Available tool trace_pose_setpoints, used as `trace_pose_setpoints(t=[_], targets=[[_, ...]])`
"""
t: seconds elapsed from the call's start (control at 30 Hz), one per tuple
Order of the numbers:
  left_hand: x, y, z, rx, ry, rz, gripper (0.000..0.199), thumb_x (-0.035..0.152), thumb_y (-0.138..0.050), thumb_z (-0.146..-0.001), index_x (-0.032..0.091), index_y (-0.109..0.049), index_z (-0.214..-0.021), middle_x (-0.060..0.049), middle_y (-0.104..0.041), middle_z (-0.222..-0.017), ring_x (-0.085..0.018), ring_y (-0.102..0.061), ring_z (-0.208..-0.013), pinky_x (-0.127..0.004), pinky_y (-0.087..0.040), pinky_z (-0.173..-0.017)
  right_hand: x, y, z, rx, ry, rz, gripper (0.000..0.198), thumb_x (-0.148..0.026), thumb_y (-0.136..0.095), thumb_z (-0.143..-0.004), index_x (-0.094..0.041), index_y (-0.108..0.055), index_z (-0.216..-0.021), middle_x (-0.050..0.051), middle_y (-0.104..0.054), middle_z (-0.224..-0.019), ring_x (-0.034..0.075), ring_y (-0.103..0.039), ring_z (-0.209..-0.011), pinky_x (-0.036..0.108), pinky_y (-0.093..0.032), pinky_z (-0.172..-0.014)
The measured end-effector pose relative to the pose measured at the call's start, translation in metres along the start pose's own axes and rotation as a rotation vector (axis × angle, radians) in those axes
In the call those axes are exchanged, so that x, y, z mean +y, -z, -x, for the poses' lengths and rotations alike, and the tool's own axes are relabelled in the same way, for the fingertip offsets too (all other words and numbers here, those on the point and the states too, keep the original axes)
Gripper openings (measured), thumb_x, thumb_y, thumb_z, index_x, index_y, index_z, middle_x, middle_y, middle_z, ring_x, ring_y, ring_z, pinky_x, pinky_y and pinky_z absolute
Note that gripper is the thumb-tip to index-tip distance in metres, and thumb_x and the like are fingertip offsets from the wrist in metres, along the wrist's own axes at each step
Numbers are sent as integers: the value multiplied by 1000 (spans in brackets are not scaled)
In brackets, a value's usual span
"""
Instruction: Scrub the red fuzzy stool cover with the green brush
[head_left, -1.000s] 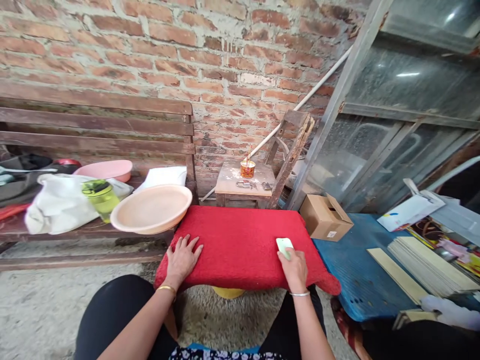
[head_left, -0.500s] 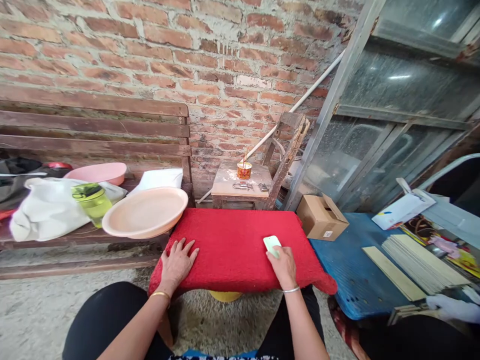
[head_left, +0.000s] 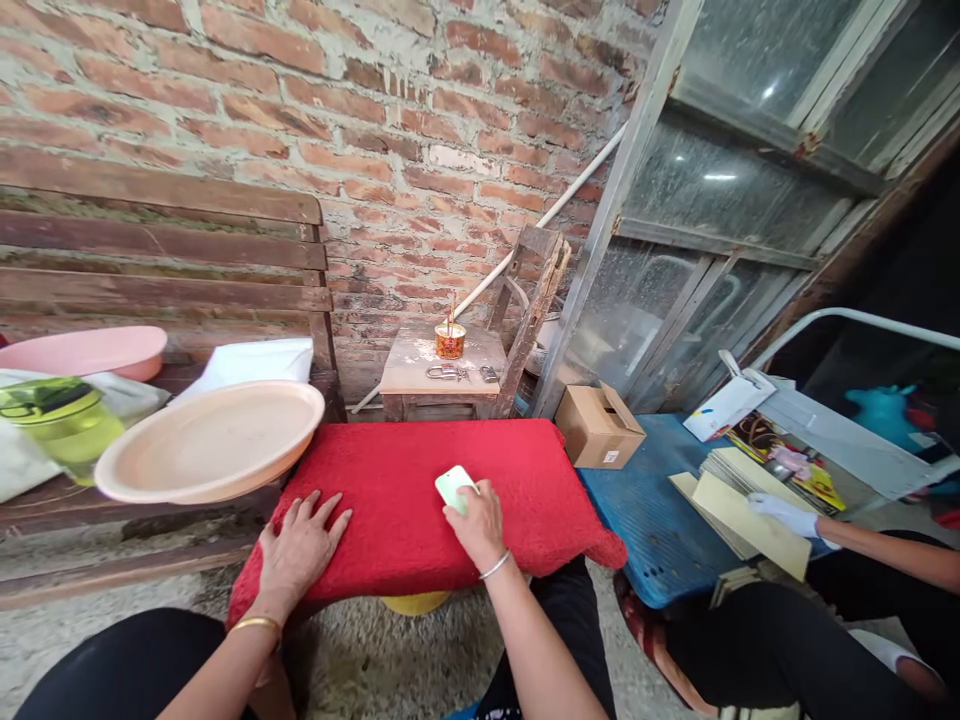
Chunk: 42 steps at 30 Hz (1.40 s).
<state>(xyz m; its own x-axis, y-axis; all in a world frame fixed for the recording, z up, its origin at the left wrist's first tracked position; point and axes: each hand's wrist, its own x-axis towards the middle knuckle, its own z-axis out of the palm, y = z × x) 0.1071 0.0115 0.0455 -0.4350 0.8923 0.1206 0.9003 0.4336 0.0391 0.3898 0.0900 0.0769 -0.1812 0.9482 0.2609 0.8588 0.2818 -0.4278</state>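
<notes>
A red cloth (head_left: 390, 480) covers the small table in front of me. My left hand (head_left: 300, 550) lies flat on its left side, fingers spread and holding nothing. In my right hand (head_left: 480, 525) is a pale green, flat, rounded phone-shaped block (head_left: 454, 487). My fingers wrap its near end, and it rests on or just above the cloth near the middle; I cannot tell if it touches. Left of the cloth, a large pale peach basin (head_left: 214, 440) sits close to my left hand.
A wooden bench (head_left: 150, 290) holds a green-lidded jug (head_left: 64, 425) and a pink basin (head_left: 90, 350). Behind stands a chair (head_left: 442, 375) with a small tin (head_left: 450, 341) and padlocks. At right, a cardboard box (head_left: 600, 425) and a co-worker's gloved hand (head_left: 784, 515) on pale boards (head_left: 742, 515).
The view has turned to the right. My right hand has slid the pale green block leftward over the cloth. A co-worker's gloved hand and arm now show more, with a board lifted at an angle.
</notes>
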Motion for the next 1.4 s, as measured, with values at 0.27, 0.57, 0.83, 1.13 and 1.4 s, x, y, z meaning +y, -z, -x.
trace_pose_setpoints(t=[0.27, 0.57, 0.83, 1.13, 1.4], targets=[[2, 3, 3, 21, -8, 0, 48, 46, -39, -97, 31, -54, -140, -9, -44, -152, -30, -34, -141, -58, -25, -111, 86, 39, -7, 38, -222, 123, 29, -43, -68, -82, -25, -72, -105, 7, -64, -96, 22, -61, -93, 31, -45, -84], [7, 12, 5, 9, -1, -12, 46, 47, -40, -98, 32, -56, -139, -8, -45, -152, -30, -34, -142, -57, -26, -111, 75, 32, -7, 44, -182, 58, 35, -46, -62, -86, -23, -70, -112, 8, -62, -102, 23, -60, -98, 31, -45, -86], [7, 11, 5, 18, 1, 3, 46, 48, -41, -97, 32, -56, -138, -8, -46, -152, -30, -35, -142, -57, -28, -111, 46, 6, -14, -31, -48, -10, 27, -41, -69, -81, -28, -73, -104, 4, -61, -99, 19, -60, -91, 28, -45, -85], [7, 7, 5, 62, -4, 72, 46, 49, -41, -97, 31, -59, -136, -8, -48, -150, -31, -36, -140, -58, -26, -112, 171, 95, -13, 99, -486, 164, 56, -53, -50, -84, -9, -70, -111, 14, -61, -77, 38, -57, -98, 45, -48, -78], [7, 7, 5, 71, -6, 74, 46, 49, -42, -96, 30, -59, -135, -8, -49, -149, -32, -36, -140, -58, -27, -112, 79, 24, -37, 25, -185, 40, 42, -50, -61, -82, -20, -72, -108, 11, -64, -96, 26, -60, -95, 34, -47, -82]])
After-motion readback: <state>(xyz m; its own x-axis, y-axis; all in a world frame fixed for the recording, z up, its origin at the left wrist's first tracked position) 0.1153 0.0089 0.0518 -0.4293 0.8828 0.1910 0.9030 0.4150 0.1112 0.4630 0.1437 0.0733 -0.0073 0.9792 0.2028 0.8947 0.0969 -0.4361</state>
